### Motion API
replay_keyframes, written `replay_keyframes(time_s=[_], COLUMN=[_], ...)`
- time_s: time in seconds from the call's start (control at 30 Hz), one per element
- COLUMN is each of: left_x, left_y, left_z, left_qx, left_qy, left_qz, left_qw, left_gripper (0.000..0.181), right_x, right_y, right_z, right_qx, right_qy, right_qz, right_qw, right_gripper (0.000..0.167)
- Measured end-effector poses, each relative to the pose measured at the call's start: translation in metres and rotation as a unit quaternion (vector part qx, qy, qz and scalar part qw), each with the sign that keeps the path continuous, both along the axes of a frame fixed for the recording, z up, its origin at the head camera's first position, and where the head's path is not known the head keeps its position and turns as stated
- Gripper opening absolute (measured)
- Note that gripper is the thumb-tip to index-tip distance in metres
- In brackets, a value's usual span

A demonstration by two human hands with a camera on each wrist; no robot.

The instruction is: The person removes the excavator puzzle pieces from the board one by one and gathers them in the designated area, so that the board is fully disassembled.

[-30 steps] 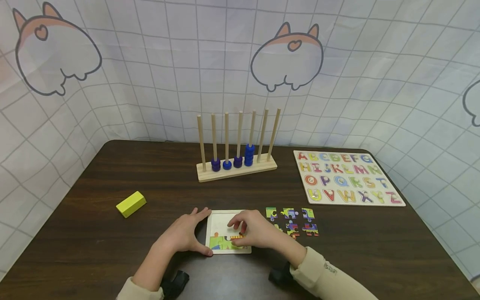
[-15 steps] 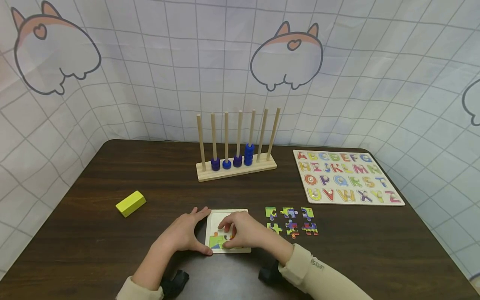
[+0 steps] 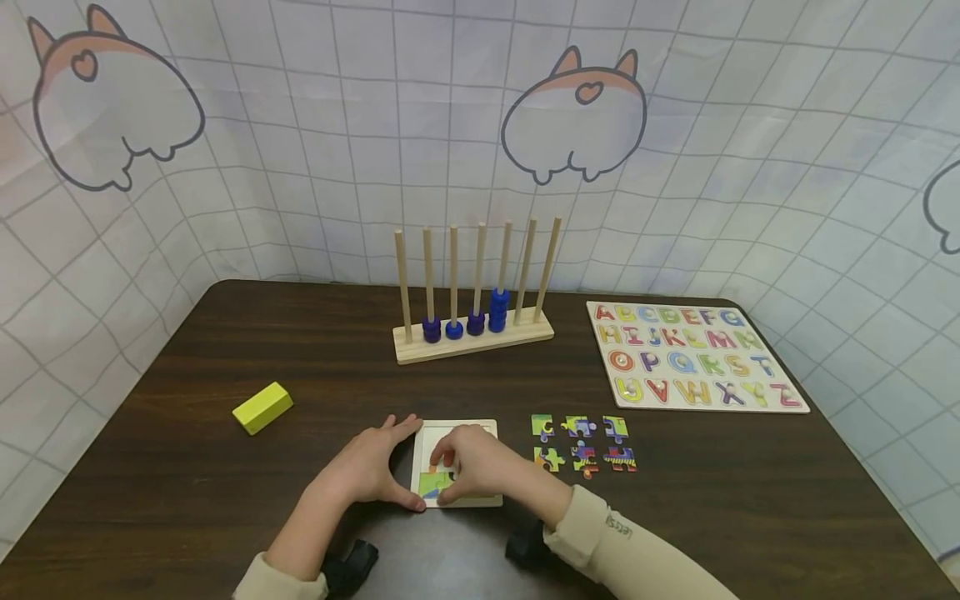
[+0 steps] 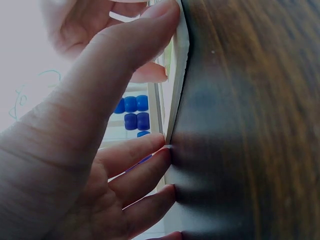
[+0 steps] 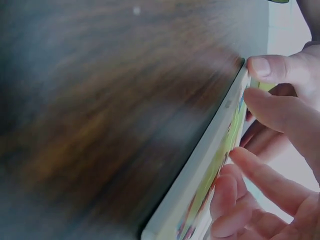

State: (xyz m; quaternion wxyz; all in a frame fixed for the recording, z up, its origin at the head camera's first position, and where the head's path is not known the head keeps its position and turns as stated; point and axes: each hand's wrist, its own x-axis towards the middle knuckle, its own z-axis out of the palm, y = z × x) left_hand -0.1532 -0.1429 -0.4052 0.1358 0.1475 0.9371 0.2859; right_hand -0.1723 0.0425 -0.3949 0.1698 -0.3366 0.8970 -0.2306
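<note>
A small white-framed puzzle tray (image 3: 480, 502) lies near the table's front, with green pieces (image 3: 432, 482) along its lower part. My left hand (image 3: 367, 467) spans the tray's left side. Its thumb rests at the lower left corner and a fingertip touches the upper left one. Over the tray is my right hand (image 3: 476, 462), hiding much of its inside. In the right wrist view, the right thumb and a finger (image 5: 265, 177) touch the picture surface, spread apart, while other fingers bend. Several loose jigsaw pieces (image 3: 583, 454) lie in two rows right of the tray.
A wooden peg abacus (image 3: 476, 340) with blue and purple beads stands at the back. An alphabet board (image 3: 693, 358) lies at the right rear. To the left is a yellow block (image 3: 262, 408). Grid-patterned cloth (image 3: 450, 125) hangs behind the dark table (image 3: 187, 517).
My right hand has slid left across the tray, along the lower row of pieces. The left hand stays at the tray's left side.
</note>
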Motion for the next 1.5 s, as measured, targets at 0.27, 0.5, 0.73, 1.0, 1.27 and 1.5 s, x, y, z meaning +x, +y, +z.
replay_keyframes(time_s=[0.27, 0.5, 0.73, 1.0, 1.27, 1.5], left_x=[-0.0001, -0.0007, -0.0018, -0.0016, -0.0005, -0.0002], left_y=[0.001, 0.0019, 0.0014, 0.0009, 0.0007, 0.0007], left_z=[-0.0001, 0.0001, -0.0004, -0.0001, 0.0007, 0.0012], left_qx=[0.004, -0.001, -0.005, -0.007, -0.004, -0.004], left_qy=[-0.001, -0.007, -0.005, -0.003, -0.001, -0.003], left_qz=[-0.001, 0.003, 0.002, 0.001, 0.001, 0.003], left_qw=[1.0, 1.0, 1.0, 1.0, 1.0, 1.0], left_gripper=[0.102, 0.103, 0.103, 0.103, 0.102, 0.103], right_x=[0.0008, 0.0015, 0.0027, 0.0051, 0.0046, 0.0038], right_y=[-0.0029, -0.0026, -0.0028, -0.0042, -0.0034, -0.0031], right_z=[-0.0023, -0.0021, -0.0021, -0.0003, 0.0003, -0.0008], right_qx=[0.025, 0.011, -0.003, -0.013, -0.027, -0.039], right_qy=[0.015, 0.015, 0.006, 0.011, -0.001, -0.005], right_qz=[-0.004, 0.003, -0.004, -0.009, -0.012, -0.009], right_qw=[0.9996, 0.9998, 1.0, 0.9998, 0.9996, 0.9992], right_gripper=[0.034, 0.033, 0.034, 0.037, 0.037, 0.038])
